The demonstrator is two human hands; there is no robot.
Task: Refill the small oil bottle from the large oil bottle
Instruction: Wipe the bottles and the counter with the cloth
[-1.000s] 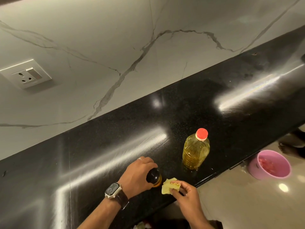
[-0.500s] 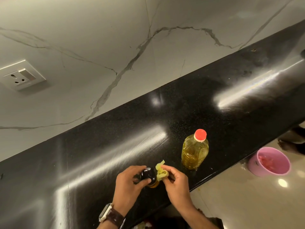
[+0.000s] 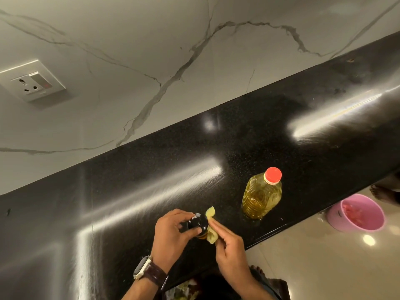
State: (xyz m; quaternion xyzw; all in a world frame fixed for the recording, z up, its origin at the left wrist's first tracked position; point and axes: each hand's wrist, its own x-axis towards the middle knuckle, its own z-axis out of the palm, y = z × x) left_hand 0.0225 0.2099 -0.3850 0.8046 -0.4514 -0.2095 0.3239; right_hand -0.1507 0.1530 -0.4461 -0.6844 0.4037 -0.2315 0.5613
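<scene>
The small oil bottle point(image 3: 197, 224), dark-capped with amber oil below, stands near the front edge of the black counter point(image 3: 151, 180). My left hand point(image 3: 171, 237), with a watch on the wrist, grips it around the cap and neck. My right hand point(image 3: 229, 252) presses a yellow cloth point(image 3: 211, 231) against the bottle's right side. The large oil bottle point(image 3: 262, 195), clear plastic with yellow oil and a red cap, stands upright to the right, apart from both hands.
A marble wall with a socket plate point(image 3: 34, 83) rises behind the counter. The counter's front edge runs just under my hands. A pink bucket point(image 3: 357, 215) sits on the floor at right, beside another person's bare foot point(image 3: 381, 191).
My left hand shifted from covering the cap to gripping the small bottle from the left. My right hand brought the yellow cloth from beside the bottle up against its side.
</scene>
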